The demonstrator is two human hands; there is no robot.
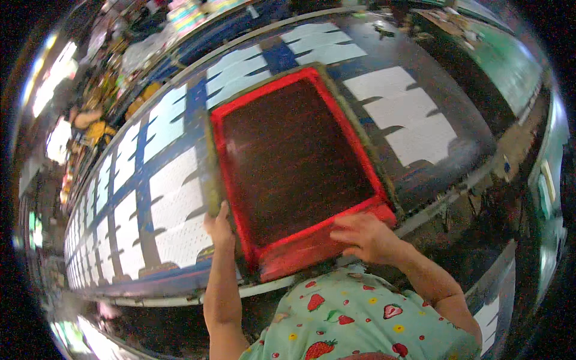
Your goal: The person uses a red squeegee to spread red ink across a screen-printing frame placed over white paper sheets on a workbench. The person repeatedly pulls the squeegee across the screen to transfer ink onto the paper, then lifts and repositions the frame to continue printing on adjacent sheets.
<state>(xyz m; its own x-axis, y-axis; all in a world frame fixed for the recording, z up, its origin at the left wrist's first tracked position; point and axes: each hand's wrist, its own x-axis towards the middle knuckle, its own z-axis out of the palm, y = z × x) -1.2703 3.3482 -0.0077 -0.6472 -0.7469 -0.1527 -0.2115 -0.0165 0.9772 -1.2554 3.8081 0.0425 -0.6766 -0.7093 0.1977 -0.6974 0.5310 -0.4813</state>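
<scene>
Gripping the red-edged screen (297, 162) at eight o'clock with the left hand (219, 227), apparently to steady it over the worktop (471, 117) between pale sheets (179, 210); over at five with the right hand (370, 239), can't tell whether gripping.

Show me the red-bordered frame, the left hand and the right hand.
Red-bordered frame (294, 162): head view, dark inner panel.
Left hand (220, 229): head view, middle of hand.
Right hand (369, 237): head view, middle of hand.

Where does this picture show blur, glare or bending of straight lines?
In the head view, the edge of the long blue-topped table curves, and white glare patches show at far left; also in the head view, the bare right hand and the rectangular dark screen with red border look softly blurred.
</scene>
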